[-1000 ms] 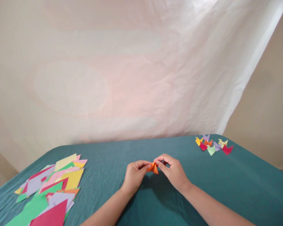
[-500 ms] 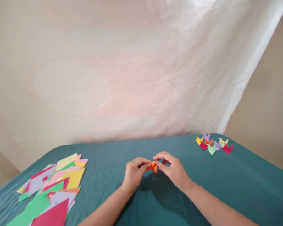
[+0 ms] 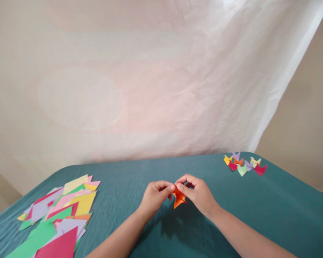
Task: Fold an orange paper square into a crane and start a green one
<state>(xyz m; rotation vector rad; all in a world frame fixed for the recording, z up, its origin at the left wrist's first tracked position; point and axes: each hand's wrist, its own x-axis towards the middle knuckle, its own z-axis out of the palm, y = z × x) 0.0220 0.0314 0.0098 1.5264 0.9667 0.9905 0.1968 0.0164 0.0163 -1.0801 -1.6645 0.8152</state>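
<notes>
- Left hand (image 3: 154,197) and right hand (image 3: 198,196) are pinching an orange folded-paper figure (image 3: 179,199).
- Multicoloured folded-paper birds (image 3: 242,170) are resting far right on the green-clothed bench (image 3: 123,186).

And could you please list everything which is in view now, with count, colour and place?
Orange folded paper: one, orange, at both hands' fingertips
Small folded figures: eight, two red, two lilac, one each yellow, orange, pale green, pale yellow, far right of table
Paper sheets: many, overlapping, not countable, mixed colours, left on table
Table cover: one, dark green, on the table
Backdrop: one, whitish, behind table
Wall: beige, seen at right
Left hand: one, bare, centre
Right hand: one, bare, right of centre
</notes>
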